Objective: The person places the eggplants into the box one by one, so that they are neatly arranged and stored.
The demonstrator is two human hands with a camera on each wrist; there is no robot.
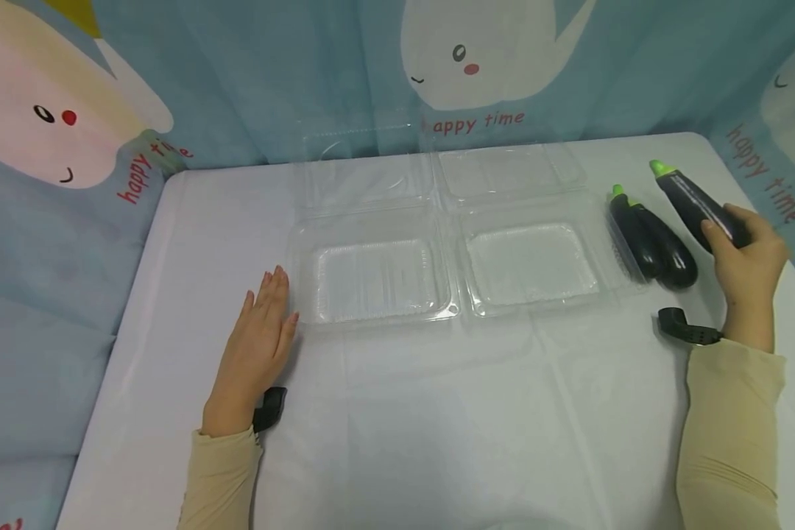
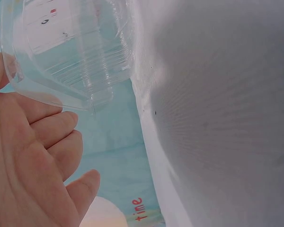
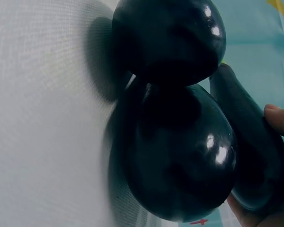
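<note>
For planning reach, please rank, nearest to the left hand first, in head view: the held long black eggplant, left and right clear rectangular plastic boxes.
1. Left box, beside the left hand.
2. Right box, middle.
3. Held eggplant, far right.

The eggplants (image 1: 665, 246) are covered in smooth, glossy skin. The containers (image 1: 374, 283) are formed of clear, shiny plastic, ribbed in places. The desk (image 1: 437, 434) is surfaced in matt cloth; matt cloth is seen in the sleeves (image 1: 729, 434).
</note>
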